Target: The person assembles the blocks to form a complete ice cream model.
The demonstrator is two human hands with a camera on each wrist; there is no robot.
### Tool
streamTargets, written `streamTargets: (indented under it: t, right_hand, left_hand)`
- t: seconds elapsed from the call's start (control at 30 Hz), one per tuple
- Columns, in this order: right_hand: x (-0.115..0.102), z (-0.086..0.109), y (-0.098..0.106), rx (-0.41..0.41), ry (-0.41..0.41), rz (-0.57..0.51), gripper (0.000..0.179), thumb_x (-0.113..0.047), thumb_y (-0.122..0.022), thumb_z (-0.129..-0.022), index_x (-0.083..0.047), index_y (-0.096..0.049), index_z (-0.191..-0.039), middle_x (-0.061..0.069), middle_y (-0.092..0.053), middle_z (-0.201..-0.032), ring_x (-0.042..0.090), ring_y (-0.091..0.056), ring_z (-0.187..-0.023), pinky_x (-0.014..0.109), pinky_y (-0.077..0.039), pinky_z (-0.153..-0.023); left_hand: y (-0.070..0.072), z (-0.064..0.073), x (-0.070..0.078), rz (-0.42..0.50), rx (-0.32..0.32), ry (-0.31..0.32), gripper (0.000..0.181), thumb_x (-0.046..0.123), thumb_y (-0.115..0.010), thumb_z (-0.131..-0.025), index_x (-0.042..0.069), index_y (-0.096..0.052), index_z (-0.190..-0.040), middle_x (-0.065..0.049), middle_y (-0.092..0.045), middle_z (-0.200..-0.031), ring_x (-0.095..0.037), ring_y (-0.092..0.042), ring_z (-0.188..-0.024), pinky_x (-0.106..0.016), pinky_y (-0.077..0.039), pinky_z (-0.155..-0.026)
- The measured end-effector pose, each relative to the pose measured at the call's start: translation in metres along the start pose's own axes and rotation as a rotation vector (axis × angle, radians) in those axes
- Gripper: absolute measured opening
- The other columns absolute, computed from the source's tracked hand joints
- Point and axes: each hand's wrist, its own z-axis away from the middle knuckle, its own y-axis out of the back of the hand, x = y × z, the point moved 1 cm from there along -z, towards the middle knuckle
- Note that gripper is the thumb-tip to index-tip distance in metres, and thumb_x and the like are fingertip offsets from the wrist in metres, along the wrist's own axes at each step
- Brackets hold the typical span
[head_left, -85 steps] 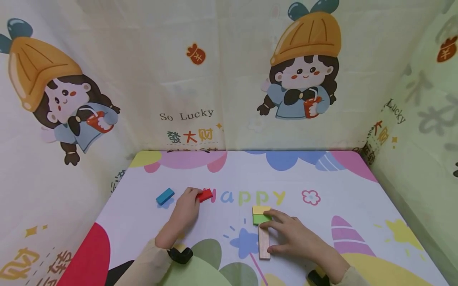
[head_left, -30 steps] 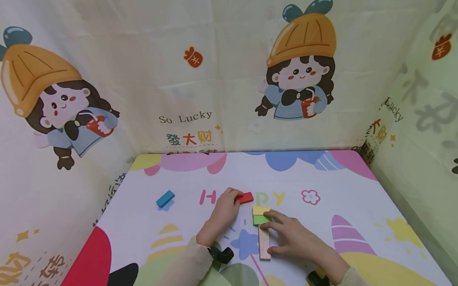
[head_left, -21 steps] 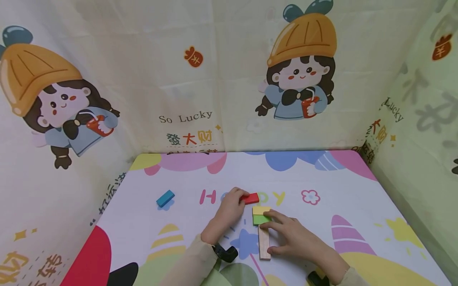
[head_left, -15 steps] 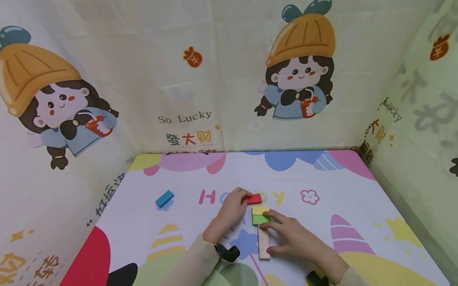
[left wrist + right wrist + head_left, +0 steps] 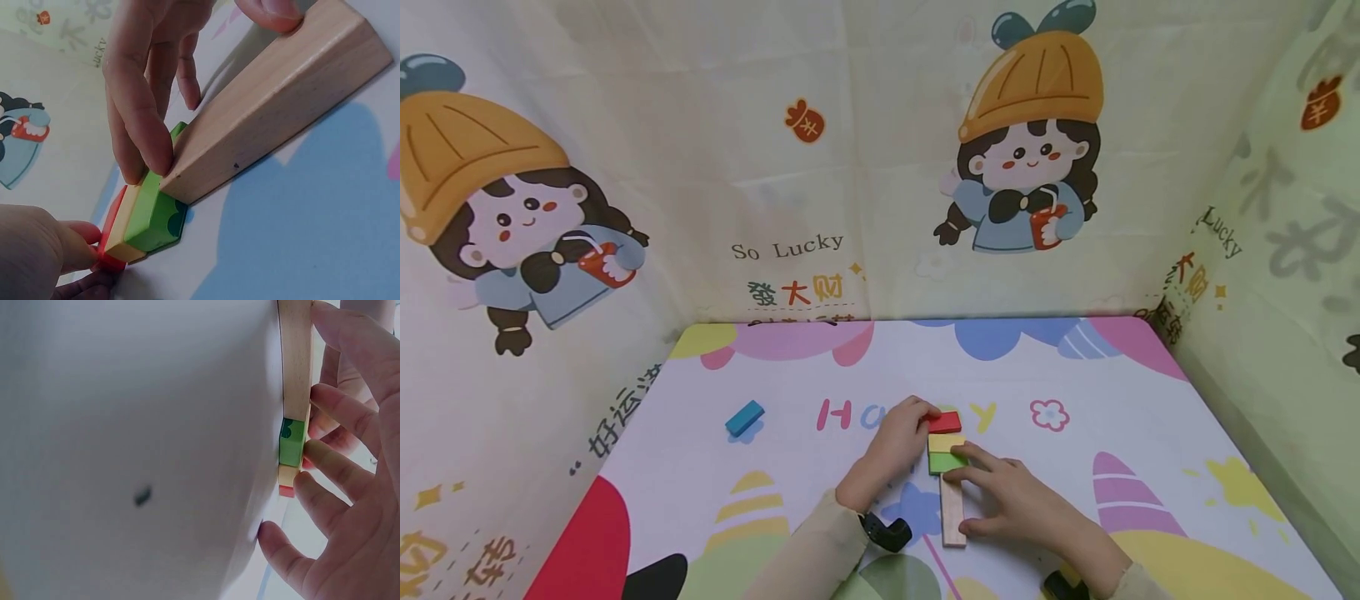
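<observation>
My left hand (image 5: pixel 898 437) pinches one end of a red block (image 5: pixel 947 423) at the far end of a row. Right below it lies a yellow block (image 5: pixel 946 443), then a green block (image 5: pixel 942 462) against it. A long plain wooden block (image 5: pixel 952 512) stretches toward me from the green one. My right hand (image 5: pixel 1018 500) rests along the row's right side. In the left wrist view its fingertips touch the yellow and green blocks (image 5: pixel 150 212), while the thumb lies on the wooden block (image 5: pixel 269 106). The right wrist view shows its fingers spread and loosely bent beside the row.
A blue block (image 5: pixel 745 418) lies alone on the left of the printed tabletop (image 5: pixel 1030 379). Patterned cloth (image 5: pixel 895 167) hangs behind the table and along both sides.
My left hand has slid the red block rightward from the left part of the table to just beyond the yellow block. The right hand and the other blocks have stayed put.
</observation>
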Motion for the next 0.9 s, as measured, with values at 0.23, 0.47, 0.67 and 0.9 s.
streamTargets:
  t: [0.23, 0.47, 0.67, 0.9]
  right_hand:
    - [0.0001, 0.0007, -0.0007, 0.008, 0.010, 0.003, 0.056, -0.058, -0.079, -0.085, -0.035, -0.065, -0.134, 0.005, -0.050, -0.155, 0.029, -0.058, -0.133, 0.063, -0.045, -0.099]
    - [0.0002, 0.0019, -0.0003, 0.017, 0.022, 0.005, 0.056, -0.059, -0.078, -0.084, -0.035, -0.065, -0.133, 0.004, -0.050, -0.155, 0.030, -0.056, -0.135, 0.063, -0.045, -0.099]
    - [0.0016, 0.0026, -0.0009, 0.020, 0.024, 0.004, 0.055, -0.061, -0.078, -0.084, -0.038, -0.065, -0.132, 0.002, -0.050, -0.155, 0.029, -0.056, -0.135, 0.064, -0.045, -0.099]
    - [0.0017, 0.0018, -0.0010, 0.024, 0.025, -0.007, 0.055, -0.060, -0.078, -0.084, -0.037, -0.065, -0.133, 0.001, -0.050, -0.155, 0.029, -0.054, -0.138, 0.063, -0.044, -0.099]
  left_hand:
    - [-0.0007, 0.0023, 0.0043, -0.024, -0.006, -0.013, 0.020, 0.011, -0.062, -0.102, 0.016, -0.074, -0.118, 0.001, -0.068, -0.120, -0.017, -0.063, -0.112, -0.034, -0.055, -0.101]
    - [0.0002, 0.0025, 0.0078, -0.042, 0.009, -0.022, 0.019, 0.008, -0.063, -0.101, 0.015, -0.075, -0.113, 0.001, -0.069, -0.115, -0.017, -0.063, -0.107, -0.033, -0.056, -0.097]
    - [-0.0012, 0.0030, 0.0073, -0.028, -0.001, -0.012, 0.019, 0.009, -0.063, -0.101, 0.015, -0.075, -0.115, 0.001, -0.070, -0.117, -0.017, -0.063, -0.109, -0.032, -0.056, -0.098]
    - [0.0036, 0.0066, -0.0008, -0.002, 0.014, -0.040, 0.019, 0.011, -0.060, -0.103, 0.014, -0.073, -0.117, -0.001, -0.067, -0.123, -0.018, -0.063, -0.113, -0.034, -0.055, -0.100]
